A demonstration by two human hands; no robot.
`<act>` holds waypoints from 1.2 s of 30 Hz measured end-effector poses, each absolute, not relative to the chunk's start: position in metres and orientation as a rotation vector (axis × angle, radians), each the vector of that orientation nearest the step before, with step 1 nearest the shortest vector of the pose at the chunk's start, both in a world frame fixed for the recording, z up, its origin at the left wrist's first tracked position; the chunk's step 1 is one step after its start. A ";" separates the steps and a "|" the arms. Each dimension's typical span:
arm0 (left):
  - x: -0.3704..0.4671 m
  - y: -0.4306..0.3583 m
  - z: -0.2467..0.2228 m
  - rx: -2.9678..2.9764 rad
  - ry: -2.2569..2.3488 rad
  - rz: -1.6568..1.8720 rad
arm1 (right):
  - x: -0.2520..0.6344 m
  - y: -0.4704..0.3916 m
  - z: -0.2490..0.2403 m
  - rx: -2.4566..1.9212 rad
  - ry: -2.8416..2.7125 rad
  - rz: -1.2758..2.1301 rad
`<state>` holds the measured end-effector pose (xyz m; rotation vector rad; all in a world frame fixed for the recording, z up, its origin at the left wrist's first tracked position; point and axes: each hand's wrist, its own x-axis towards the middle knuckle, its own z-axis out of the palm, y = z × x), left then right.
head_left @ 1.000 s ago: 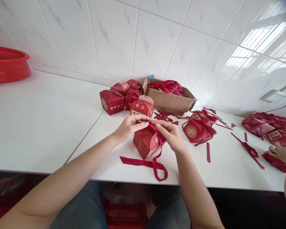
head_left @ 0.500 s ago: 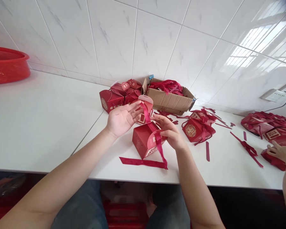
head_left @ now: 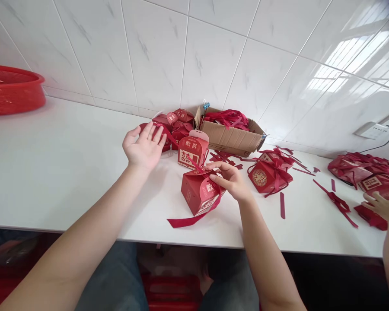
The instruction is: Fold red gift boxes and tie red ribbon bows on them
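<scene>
A red paper gift box [head_left: 191, 194] with gold and white printing stands on the table in front of me. My right hand [head_left: 228, 179] pinches the top of this box, where its flaps meet. A dark red ribbon [head_left: 172, 137] runs from the box top up to my left hand [head_left: 144, 147], which is raised to the left with its palm showing. The ribbon passes behind my left fingers, which hold it; the exact grip is partly hidden. The ribbon's other end hangs over the box front onto the table. Another upright red box [head_left: 192, 149] stands right behind.
Several red boxes [head_left: 178, 116] sit against the wall beside a cardboard box [head_left: 235, 136] of ribbons. A ribbon-tied box [head_left: 269, 177] and ribbon scraps lie to the right. Another person's hand [head_left: 381, 207] is far right, near piled boxes [head_left: 381, 185]. A red basin [head_left: 16, 97] stands far left.
My left hand has moved left and away from the box, drawing the ribbon with it. The box flaps are closer together, and the loose ribbon end on the table has shortened.
</scene>
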<state>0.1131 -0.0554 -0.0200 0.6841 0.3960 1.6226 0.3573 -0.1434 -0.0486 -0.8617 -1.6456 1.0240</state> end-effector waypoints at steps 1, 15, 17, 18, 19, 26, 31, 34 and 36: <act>0.114 -0.054 -0.021 0.718 0.445 1.655 | 0.357 -0.143 -0.048 -0.862 -1.644 1.022; 0.120 -0.040 -0.040 0.925 0.754 1.714 | 0.353 -0.141 -0.051 -0.959 -1.688 0.916; 0.120 -0.036 -0.048 1.053 0.901 1.776 | 0.352 -0.142 -0.051 -0.979 -1.700 0.874; 0.120 -0.035 -0.052 1.129 0.954 1.818 | 0.352 -0.142 -0.051 -0.990 -1.701 0.860; 0.121 -0.035 -0.056 1.202 0.985 1.852 | 0.352 -0.142 -0.051 -0.999 -1.695 0.853; 0.127 -0.047 -0.051 1.413 1.037 1.765 | 0.341 -0.145 -0.060 -1.018 -1.504 0.912; 0.117 -0.105 -0.029 1.371 1.027 1.701 | 0.307 -0.166 -0.070 -1.282 -1.076 0.510; 0.109 -0.164 -0.033 1.407 0.919 1.412 | 0.285 -0.183 -0.069 -1.359 -0.993 0.362; 0.109 -0.201 -0.044 1.384 0.875 0.985 | 0.274 -0.197 -0.064 -1.365 -1.013 0.367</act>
